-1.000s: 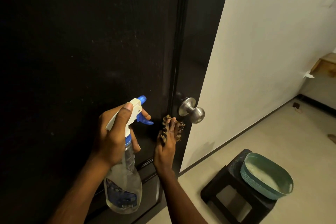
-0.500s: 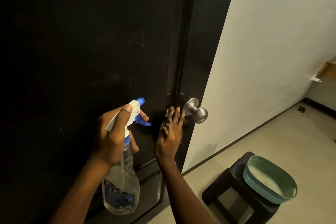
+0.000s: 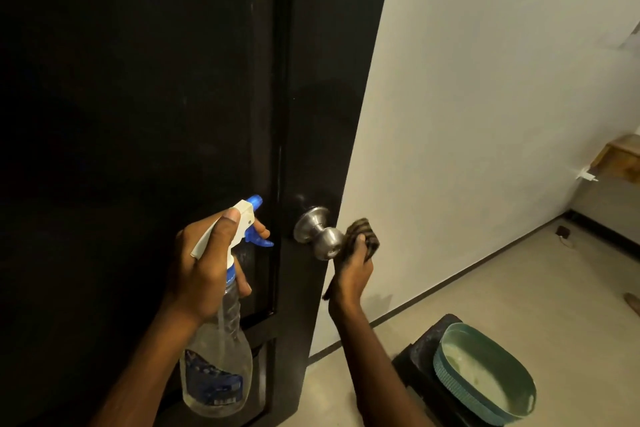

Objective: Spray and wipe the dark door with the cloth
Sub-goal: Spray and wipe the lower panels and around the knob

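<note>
The dark door (image 3: 145, 107) fills the left half of the view, with a round metal knob (image 3: 320, 236) near its right edge. My left hand (image 3: 204, 263) grips a clear spray bottle (image 3: 221, 350) with a white and blue trigger head, nozzle aimed at the door panel just left of the knob. My right hand (image 3: 353, 270) holds a dark striped cloth (image 3: 363, 236) bunched against the right side of the knob, past the door's edge.
A white wall (image 3: 485, 114) runs along the right. On the floor at lower right a dark stool (image 3: 426, 354) carries a teal oval basin (image 3: 485, 371). A wooden shelf (image 3: 620, 156) juts out at the far right. Pale floor (image 3: 519, 288) stretches beyond.
My right hand with the cloth has moved rightward from the door face left of the knob to the knob's right side. The left hand and bottle stay about where they were.
</note>
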